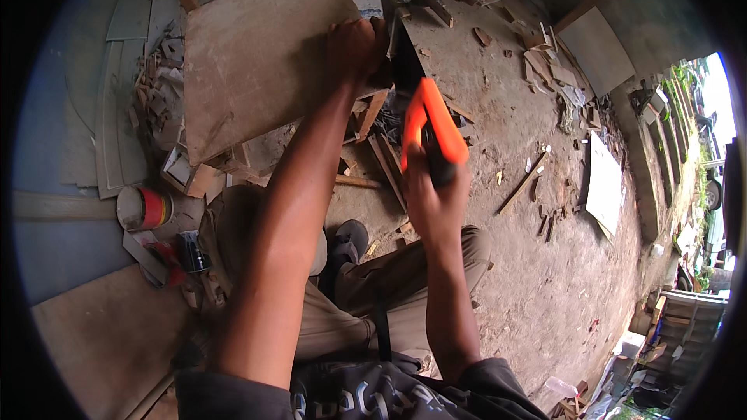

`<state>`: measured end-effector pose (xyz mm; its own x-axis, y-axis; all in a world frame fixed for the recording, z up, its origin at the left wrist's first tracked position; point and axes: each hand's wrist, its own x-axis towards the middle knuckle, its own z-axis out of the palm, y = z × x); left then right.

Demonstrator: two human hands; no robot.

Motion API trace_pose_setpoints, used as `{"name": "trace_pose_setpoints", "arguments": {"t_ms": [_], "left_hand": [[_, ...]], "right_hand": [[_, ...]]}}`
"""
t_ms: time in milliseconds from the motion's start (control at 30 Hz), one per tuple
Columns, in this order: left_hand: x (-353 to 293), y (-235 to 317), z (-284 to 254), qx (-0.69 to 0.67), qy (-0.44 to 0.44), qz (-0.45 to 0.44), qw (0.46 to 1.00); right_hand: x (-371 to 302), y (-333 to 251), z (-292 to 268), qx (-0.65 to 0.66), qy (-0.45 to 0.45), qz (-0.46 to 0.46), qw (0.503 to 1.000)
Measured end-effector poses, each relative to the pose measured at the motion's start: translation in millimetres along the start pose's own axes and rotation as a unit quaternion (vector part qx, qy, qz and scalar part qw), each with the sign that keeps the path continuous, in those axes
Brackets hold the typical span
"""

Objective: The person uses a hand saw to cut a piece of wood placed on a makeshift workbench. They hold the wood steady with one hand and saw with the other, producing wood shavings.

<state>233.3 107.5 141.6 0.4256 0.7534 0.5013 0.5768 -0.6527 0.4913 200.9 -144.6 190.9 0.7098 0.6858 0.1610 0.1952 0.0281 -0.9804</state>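
Note:
My right hand (pixel 437 194) is closed around the orange handle (pixel 445 128) of a handsaw. Its dark blade (pixel 407 58) points away from me, just past the right edge of a wide plywood board (pixel 257 62). At that edge, my left hand (pixel 358 47) is a closed fist, bearing down on a dark brown piece of wood (pixel 381 75). The blade lies close to this piece; shadow hides whether they touch. Most of the left fingers are turned out of sight.
Wood offcuts (pixel 545 66) litter the concrete floor (pixel 545 280). A thin stick (pixel 524 183) and a white panel (pixel 604 187) lie to the right. At left stand a round tub (pixel 145 208) and a dark can (pixel 192 251). My sandalled foot (pixel 350 243) is below the board.

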Motion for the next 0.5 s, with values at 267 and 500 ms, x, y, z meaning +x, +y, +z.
{"name": "trace_pose_setpoints", "arguments": {"t_ms": [267, 500], "left_hand": [[0, 13, 21, 0.004, 0.068, 0.032, 0.997], [1, -5, 15, -0.015, 0.006, 0.012, 1.000]], "right_hand": [[-144, -19, -62, -0.051, -0.009, 0.103, 0.993], [41, -16, -3, 0.028, 0.001, 0.069, 0.997]]}}
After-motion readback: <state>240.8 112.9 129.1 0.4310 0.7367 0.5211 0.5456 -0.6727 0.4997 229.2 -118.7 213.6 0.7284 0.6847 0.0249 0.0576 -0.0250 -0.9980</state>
